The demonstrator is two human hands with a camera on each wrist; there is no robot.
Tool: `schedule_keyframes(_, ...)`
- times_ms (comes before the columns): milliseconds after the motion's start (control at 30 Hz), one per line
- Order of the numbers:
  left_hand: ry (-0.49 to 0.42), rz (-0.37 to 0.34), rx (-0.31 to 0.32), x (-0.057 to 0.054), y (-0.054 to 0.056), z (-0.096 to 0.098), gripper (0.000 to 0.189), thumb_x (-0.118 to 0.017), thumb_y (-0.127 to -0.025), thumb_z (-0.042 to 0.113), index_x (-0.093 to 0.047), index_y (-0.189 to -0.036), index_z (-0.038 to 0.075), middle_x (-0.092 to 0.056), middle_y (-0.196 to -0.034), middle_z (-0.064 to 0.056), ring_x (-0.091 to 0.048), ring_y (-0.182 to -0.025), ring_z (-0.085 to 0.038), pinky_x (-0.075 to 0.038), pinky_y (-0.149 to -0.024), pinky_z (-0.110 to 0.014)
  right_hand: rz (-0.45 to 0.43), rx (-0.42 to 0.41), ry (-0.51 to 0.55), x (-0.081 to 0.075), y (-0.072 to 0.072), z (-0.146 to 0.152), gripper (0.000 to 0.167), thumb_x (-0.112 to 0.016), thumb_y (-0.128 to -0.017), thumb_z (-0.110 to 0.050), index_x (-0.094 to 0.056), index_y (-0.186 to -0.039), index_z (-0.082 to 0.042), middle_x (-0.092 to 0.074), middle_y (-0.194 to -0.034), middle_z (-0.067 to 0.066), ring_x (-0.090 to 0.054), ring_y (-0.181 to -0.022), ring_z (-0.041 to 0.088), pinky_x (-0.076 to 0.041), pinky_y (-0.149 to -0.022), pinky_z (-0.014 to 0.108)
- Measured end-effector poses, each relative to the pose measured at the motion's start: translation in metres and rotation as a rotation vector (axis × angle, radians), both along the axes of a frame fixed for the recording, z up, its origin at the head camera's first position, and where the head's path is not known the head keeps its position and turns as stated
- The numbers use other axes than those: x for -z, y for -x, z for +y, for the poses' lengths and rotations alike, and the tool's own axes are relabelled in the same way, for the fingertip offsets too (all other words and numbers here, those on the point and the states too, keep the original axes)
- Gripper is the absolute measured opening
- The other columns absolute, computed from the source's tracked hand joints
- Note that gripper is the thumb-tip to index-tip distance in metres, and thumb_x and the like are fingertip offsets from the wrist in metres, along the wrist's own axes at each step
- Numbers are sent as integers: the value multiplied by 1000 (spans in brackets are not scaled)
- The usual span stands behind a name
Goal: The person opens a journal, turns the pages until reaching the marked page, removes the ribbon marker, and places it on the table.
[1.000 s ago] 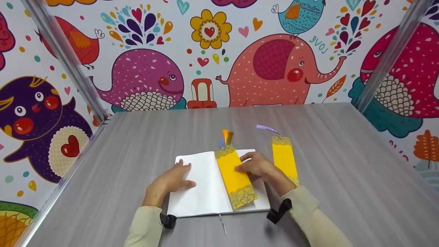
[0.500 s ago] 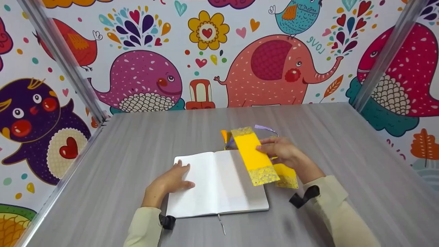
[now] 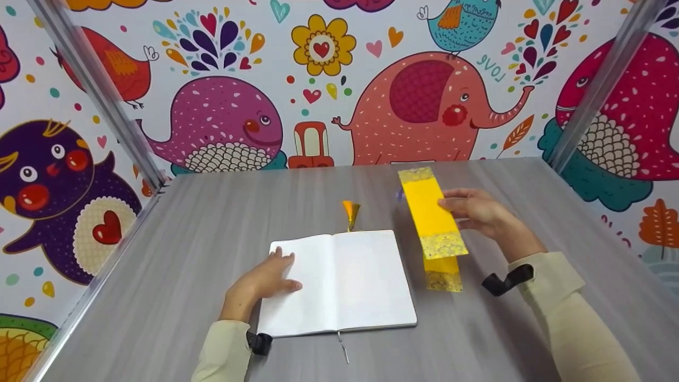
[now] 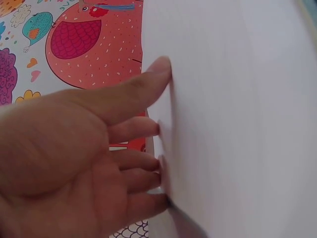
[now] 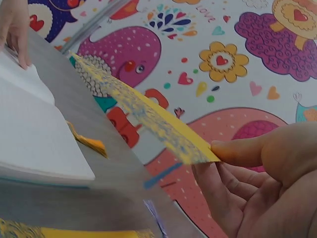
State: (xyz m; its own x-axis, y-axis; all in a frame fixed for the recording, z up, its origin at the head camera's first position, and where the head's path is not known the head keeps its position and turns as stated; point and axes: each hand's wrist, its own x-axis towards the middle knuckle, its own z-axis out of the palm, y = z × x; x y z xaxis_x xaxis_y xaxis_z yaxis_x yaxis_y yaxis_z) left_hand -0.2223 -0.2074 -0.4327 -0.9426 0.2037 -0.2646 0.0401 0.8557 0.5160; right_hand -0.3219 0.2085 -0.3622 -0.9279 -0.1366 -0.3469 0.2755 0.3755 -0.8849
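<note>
Big cartoon-animal wall [image 3: 323, 90] on the far side, grey table [image 3: 159, 254] in front of it. There's a notebook [image 3: 371, 281] lying open, blank-looking pages up. A raised yellow bookmark [image 3: 428, 209] is up in the air to the right of it, partly hiding another yellow bookmark [image 3: 443, 281] from here. Right hand [image 3: 477, 212] has the raised one pinched by its right edge; left hand [image 3: 268, 276] rests on the left page, fingers spread. Orange tassel [image 3: 347, 207] pokes out past the far edge, thin grey ribbon [image 3: 344, 350] at the near one.
</note>
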Motion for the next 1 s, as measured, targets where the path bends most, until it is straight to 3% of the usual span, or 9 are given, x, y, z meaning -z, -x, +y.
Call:
schedule_keyframes(233, 6, 2, 4, -1, -1, -1, 75, -72, -92, 23, -36, -151, -6, -14, -161, -36, -15, -152, -49, -19, -124, -59, 9, 47, -8, -3, 16, 20, 69, -61, -99, -39, -34, -156, -13, -50, -147, 11, -59, -119, 24, -51, -105, 35)
schedule_keyframes(567, -5, -1, -12, -1, -2, 2, 74, -72, -92, 21, -37, -151, -6, -15, -162, -35, -15, -153, -48, -18, -124, -58, -25, 138, 59, -1, 37, 59, 64, -52, -104, -29, -24, -160, -17, -52, -138, 0, -53, -120, 22, -49, -106, 31)
schedule_keyframes(800, -7, 8, -6, 0, -1, 1, 74, -72, -91, 20, -37, -151, -6, -14, -161, -36, -16, -152, -49, -18, -124, -59, -19, 192, 56, 17, 42, 78, 64, -53, -104, -29, -23, -160, -20, -53, -134, -2, -50, -123, 25, -45, -113, 37)
schedule_keyframes(1000, -15, 10, -7, 0, -1, -1, 75, -73, -91, 21, -37, -151, -6, -14, -161, -35, -15, -152, -49, -18, -124, -60, -80, 213, 9, 41, 37, 86, 65, -53, -104, -25, -22, -161, -20, -39, -157, 12, -45, -129, 30, -38, -119, 43)
